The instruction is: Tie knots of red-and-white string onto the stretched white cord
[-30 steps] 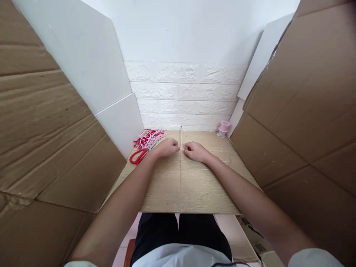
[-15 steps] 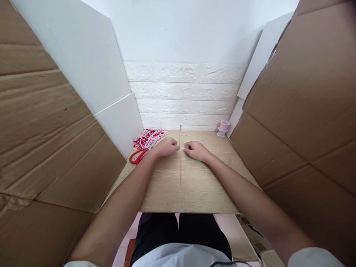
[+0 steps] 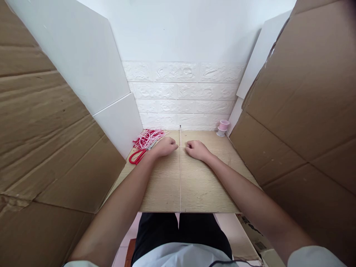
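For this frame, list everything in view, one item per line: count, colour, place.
taut thin cord: 1, pale, running down the middle of the table from far edge to near edge
light wooden table: 1, beige, centre
bundle of red and white strings: 1, far left of the table
red-handled scissors: 1, beside the bundle, nearer the person
small pink spool: 1, far right corner
brown cardboard panels: 2, left and right sides
white boards: several, leaning behind the cardboard
left hand: 1, curled, fingertips pinched at the cord
right hand: 1, curled, pinched at the cord from the other side
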`<state>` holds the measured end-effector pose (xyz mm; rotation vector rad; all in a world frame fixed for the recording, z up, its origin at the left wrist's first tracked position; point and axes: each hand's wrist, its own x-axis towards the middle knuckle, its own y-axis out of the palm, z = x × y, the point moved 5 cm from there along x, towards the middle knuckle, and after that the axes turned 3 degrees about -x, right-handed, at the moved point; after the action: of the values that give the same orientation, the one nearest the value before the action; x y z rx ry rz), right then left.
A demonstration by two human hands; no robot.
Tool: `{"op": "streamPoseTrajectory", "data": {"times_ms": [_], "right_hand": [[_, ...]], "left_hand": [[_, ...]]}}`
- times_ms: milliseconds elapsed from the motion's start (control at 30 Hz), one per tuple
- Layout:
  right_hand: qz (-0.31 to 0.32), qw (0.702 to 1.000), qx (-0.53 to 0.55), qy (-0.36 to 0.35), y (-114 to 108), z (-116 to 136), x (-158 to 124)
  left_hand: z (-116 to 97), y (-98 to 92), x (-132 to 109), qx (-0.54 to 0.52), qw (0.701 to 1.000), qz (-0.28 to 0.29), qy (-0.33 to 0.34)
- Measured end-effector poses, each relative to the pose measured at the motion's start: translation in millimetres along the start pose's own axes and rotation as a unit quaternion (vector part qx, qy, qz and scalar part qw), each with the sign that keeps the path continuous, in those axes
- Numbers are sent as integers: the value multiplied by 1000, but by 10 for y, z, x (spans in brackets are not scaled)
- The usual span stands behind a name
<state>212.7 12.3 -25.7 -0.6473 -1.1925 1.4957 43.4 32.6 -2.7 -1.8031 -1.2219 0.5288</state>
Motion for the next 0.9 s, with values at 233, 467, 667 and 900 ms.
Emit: {"op": "streamPoseTrajectory", "data": {"times_ms": [233, 467, 667, 900], "right_hand": [[1, 1000, -15, 4, 8, -22, 14], [-7, 1000, -1, 20, 18, -58, 27], [-18, 999, -9, 39, 21, -87, 38], [-24, 998, -16, 57, 11, -120, 44]], "left_hand": [[24, 14, 2, 1, 1000, 20, -4], [33, -5, -8, -1, 1000, 11, -10], [58, 11, 18, 6, 1000, -7, -6], [41, -17, 7, 12, 1000, -12, -12]]}}
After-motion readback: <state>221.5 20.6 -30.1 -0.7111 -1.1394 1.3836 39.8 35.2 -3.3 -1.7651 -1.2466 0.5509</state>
